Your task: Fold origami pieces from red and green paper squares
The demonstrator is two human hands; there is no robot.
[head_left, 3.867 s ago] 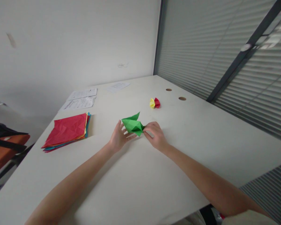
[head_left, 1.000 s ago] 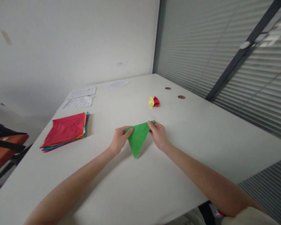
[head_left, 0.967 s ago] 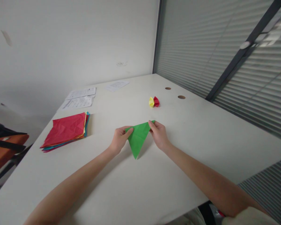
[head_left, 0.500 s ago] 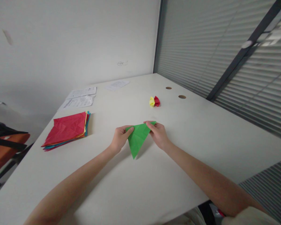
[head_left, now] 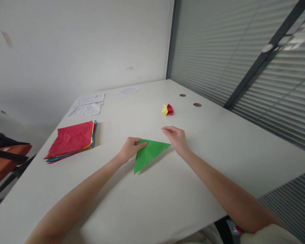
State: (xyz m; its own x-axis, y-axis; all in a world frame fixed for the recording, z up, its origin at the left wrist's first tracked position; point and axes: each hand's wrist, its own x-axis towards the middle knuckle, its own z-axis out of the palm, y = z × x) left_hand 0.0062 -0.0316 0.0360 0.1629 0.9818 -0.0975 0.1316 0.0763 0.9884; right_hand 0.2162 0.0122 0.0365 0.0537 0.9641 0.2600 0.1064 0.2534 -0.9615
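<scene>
A green paper folded into a flat triangle (head_left: 148, 154) lies on the white table (head_left: 152, 203) in front of me. My left hand (head_left: 131, 149) pinches the triangle's upper left corner, thumb on top. My right hand (head_left: 176, 138) hovers just above the triangle's right tip with its fingers stretched out and holds nothing.
A stack of coloured paper sheets (head_left: 72, 140), red on top, lies to the left. A small yellow and red folded piece (head_left: 167, 109) sits further back. White printed sheets (head_left: 87, 105) lie near the wall. Two round holes (head_left: 197, 104) are by the window blinds.
The green triangle has been turned and laid flat on the table. My right hand has let go of its corner and lifted off. My left hand still holds it.
</scene>
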